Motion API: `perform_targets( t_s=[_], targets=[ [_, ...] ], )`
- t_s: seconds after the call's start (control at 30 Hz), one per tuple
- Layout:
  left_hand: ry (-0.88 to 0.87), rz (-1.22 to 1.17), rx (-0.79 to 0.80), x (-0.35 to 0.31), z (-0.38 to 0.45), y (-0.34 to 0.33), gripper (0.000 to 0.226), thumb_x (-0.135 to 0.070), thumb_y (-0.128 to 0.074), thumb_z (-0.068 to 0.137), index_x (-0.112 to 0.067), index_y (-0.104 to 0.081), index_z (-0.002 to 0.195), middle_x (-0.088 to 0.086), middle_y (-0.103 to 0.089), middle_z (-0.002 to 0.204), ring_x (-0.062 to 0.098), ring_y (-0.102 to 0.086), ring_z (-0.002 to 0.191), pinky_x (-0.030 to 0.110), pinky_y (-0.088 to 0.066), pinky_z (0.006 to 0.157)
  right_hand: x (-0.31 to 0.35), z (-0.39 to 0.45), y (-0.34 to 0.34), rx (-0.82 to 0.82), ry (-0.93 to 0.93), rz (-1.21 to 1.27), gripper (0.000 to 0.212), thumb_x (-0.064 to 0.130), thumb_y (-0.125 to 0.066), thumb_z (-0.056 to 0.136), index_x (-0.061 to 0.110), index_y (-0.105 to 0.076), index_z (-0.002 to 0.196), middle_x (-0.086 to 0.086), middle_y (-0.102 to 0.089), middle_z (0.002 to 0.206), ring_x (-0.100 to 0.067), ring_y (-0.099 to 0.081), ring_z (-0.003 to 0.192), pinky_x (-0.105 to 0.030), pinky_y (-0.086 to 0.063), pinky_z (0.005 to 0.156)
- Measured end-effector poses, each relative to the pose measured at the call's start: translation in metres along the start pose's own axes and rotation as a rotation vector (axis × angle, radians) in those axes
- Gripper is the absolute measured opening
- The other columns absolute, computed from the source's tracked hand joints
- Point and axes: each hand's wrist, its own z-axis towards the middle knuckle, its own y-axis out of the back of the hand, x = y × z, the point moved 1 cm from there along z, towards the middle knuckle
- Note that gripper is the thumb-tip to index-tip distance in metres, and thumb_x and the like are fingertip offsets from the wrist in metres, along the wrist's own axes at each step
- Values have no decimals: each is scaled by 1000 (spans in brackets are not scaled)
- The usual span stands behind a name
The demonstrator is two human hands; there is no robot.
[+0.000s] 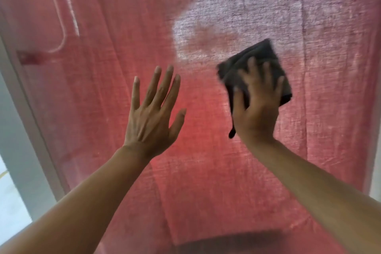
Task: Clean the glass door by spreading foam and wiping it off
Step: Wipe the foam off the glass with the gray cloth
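Note:
The glass door point(103, 99) fills the view, with a red curtain showing through it. A whitish, hazy patch of foam point(257, 12) covers the upper right of the glass. My right hand point(257, 107) presses a folded dark grey cloth point(266, 62) flat against the glass just below the foam, fingers spread over it. My left hand point(154, 109) is raised to the left of the cloth with straight, spread fingers, at or close to the glass and holding nothing.
A pale handle point(59, 27) with a red mount runs down the door's left side. The white door frame point(26, 113) stands at the left edge, with bright floor beyond it. A dark shadow lies along the bottom.

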Motion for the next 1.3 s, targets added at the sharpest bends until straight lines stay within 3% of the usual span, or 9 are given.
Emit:
perform_targets(
  t_s=[0.13, 0.3, 0.5, 0.67, 0.87, 0.93, 1.07, 1.23, 1.3],
  targets=[
    [5, 25, 17, 7, 22, 1, 68, -43, -39, 108, -6, -21, 162, 13, -13, 171, 32, -9, 159, 65, -6, 125, 1, 11, 3, 153, 336, -20, 25, 17, -59, 104, 8, -71, 124, -5, -57, 147, -30, -45, 144, -62, -23, 122],
    [-33, 35, 22, 13, 22, 6, 65, -39, -37, 108, -5, -21, 162, 11, -14, 171, 29, -8, 159, 64, -8, 125, 31, 56, -20, -90, -98, 19, 31, 19, -59, 103, 11, -66, 132, -3, -51, 154, -30, -37, 149, -61, -16, 124],
    [-6, 51, -29, 40, 35, 13, 61, -37, -30, 110, -5, -22, 161, 12, -17, 170, 30, -10, 159, 60, -5, 126, 35, 39, -20, 137, 423, 1, 27, 19, -65, 101, 13, -72, 126, -2, -60, 145, -29, -48, 142, -60, -26, 120],
    [-59, 71, -13, 51, 40, 15, 63, -40, -31, 110, -6, -19, 162, 12, -15, 171, 30, -9, 159, 60, -4, 127, 31, 101, -26, -137, -134, -3, 37, 28, -52, 105, 15, -63, 138, -3, -48, 157, -30, -34, 151, -57, -10, 126],
    [-58, 65, -45, 53, 40, 14, 63, -39, -32, 108, -6, -22, 162, 11, -16, 171, 28, -10, 159, 59, -6, 127, 39, 36, -22, 150, 446, 18, 28, 19, -60, 104, 9, -71, 127, -3, -59, 146, -30, -46, 144, -59, -25, 122],
    [-46, 74, -56, 59, 47, 17, 64, -39, -33, 108, -6, -21, 162, 10, -15, 171, 28, -10, 159, 60, -6, 126, 39, 60, -27, 99, 431, 1, 28, 20, -58, 105, 10, -71, 127, -3, -60, 145, -29, -47, 143, -59, -27, 121],
    [-19, 90, -99, 79, 71, 23, 64, -38, -33, 109, -6, -18, 162, 10, -12, 171, 28, -7, 159, 60, -3, 127, 68, 117, -49, -63, 82, 23, 33, 21, -56, 104, 11, -66, 133, -1, -53, 152, -31, -39, 148, -59, -18, 125],
    [18, 32, -186, 98, 104, 36, 61, -37, -28, 110, -5, -21, 162, 12, -17, 170, 30, -11, 158, 60, -4, 127, 76, 100, -51, 32, 397, 23, 26, 19, -59, 104, 11, -72, 125, -1, -60, 144, -30, -48, 143, -60, -26, 121],
    [10, 49, -201, 109, 121, 41, 61, -37, -30, 111, -5, -21, 162, 12, -18, 170, 30, -11, 158, 59, -4, 127, 76, 121, -52, 5, 386, -3, 26, 20, -60, 104, 12, -73, 125, 0, -62, 143, -29, -49, 142, -60, -27, 121]
  ],
)
